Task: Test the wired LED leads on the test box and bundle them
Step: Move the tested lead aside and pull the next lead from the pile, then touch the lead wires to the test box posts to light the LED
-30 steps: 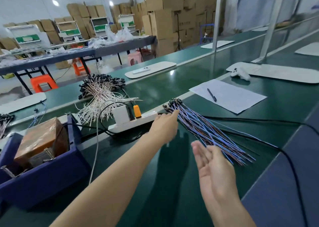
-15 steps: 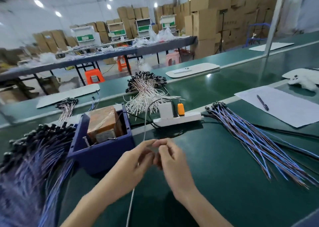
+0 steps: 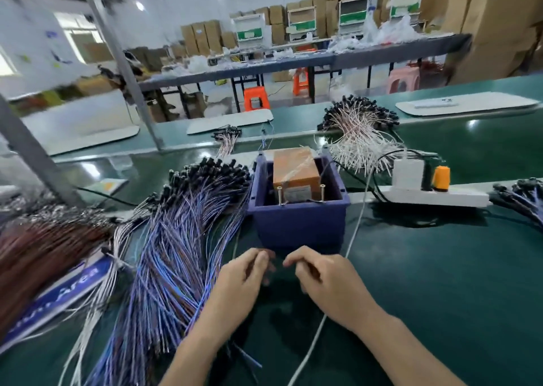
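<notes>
Left hand (image 3: 242, 282) and right hand (image 3: 330, 281) were close together, fingers curled, tips nearly meeting; couldn't tell if they pinched anything. Blue test box (image 3: 299, 227) sat just behind them, LED leads (image 3: 182, 238) with black heads fanned out to its left. Brown wires (image 3: 38, 247) far left were blurry. White power strip (image 3: 435, 199) sat right.

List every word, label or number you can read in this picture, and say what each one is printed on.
"Area": on the blue sign lying under the LED leads at the left; the word before it is blurred.
Label on the test box front: too small to read.
Print on the cardboard cartons at the back: too blurred to read.
</notes>
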Demonstrator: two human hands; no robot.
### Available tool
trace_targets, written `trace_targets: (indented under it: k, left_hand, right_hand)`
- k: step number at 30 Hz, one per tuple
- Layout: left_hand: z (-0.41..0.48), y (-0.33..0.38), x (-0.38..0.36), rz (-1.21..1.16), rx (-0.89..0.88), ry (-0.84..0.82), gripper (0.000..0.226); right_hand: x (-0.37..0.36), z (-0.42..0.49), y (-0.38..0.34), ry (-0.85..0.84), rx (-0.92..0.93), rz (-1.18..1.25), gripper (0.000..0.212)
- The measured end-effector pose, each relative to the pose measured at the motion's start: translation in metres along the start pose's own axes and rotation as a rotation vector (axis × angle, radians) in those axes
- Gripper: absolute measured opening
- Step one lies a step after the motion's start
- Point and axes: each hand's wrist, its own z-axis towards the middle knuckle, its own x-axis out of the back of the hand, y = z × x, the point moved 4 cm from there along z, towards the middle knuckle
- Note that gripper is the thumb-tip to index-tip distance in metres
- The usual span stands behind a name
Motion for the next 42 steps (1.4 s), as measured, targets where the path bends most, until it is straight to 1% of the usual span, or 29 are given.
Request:
trace_targets:
  k: [3, 6, 11, 14, 15, 17, 19, 22, 25, 29, 33, 38, 42]
  left_hand:
    - [0.001, -0.002, -0.003, 0.037, 0.024, -0.005, 0.022]
    - [0.001, -0.002, -0.005, 0.046, 0.043, -0.015, 0.022]
    - [0.0, 0.001, 0.003, 0.002, 0.0, 0.036, 0.021]
    - [0.006, 0.007, 0.017, -0.066, 0.019, 0.088, 0.022]
    - [0.013, 0.007, 0.024, -0.044, 0.02, 0.116, 0.023]
    - [0.036, 0.007, 0.04, 0.071, 0.014, 0.18, 0.024]
    - [0.066, 0.003, 0.053, 0.19, 0.036, 0.208, 0.022]
    - [0.109, -0.009, 0.054, 0.4, 0.06, 0.167, 0.026]
    - [0.139, -0.017, 0.042, 0.519, 0.045, 0.109, 0.027]
    - [0.163, -0.015, 0.033, 0.574, 0.042, 0.133, 0.031]
    - [0.175, -0.016, 0.028, 0.653, 0.085, 0.087, 0.026]
    - [0.182, -0.021, 0.034, 0.564, 0.155, 0.158, 0.026]
    - [0.182, -0.026, 0.042, 0.549, 0.199, 0.219, 0.024]
  right_hand:
    - [-0.001, 0.001, 0.004, -0.021, -0.034, -0.014, 0.03]
    - [-0.004, 0.003, 0.008, -0.073, -0.07, -0.038, 0.02]
    - [-0.007, 0.005, 0.013, -0.092, -0.107, 0.011, 0.022]
    - [-0.007, 0.003, 0.013, -0.111, -0.129, 0.044, 0.024]
    - [-0.006, 0.003, 0.012, -0.111, -0.139, 0.066, 0.026]
    - [-0.004, 0.002, 0.012, -0.103, -0.156, 0.114, 0.029]
    - [-0.003, 0.002, 0.012, -0.099, -0.168, 0.14, 0.031]
    - [-0.004, 0.003, 0.013, -0.104, -0.162, 0.143, 0.031]
    - [-0.004, 0.003, 0.015, -0.102, -0.165, 0.159, 0.032]
    - [-0.003, 0.002, 0.017, -0.095, -0.186, 0.192, 0.033]
    - [-0.003, 0.002, 0.018, -0.092, -0.212, 0.226, 0.034]
    - [-0.002, 0.003, 0.019, -0.079, -0.248, 0.255, 0.035]
    - [-0.002, 0.003, 0.019, -0.075, -0.26, 0.264, 0.036]
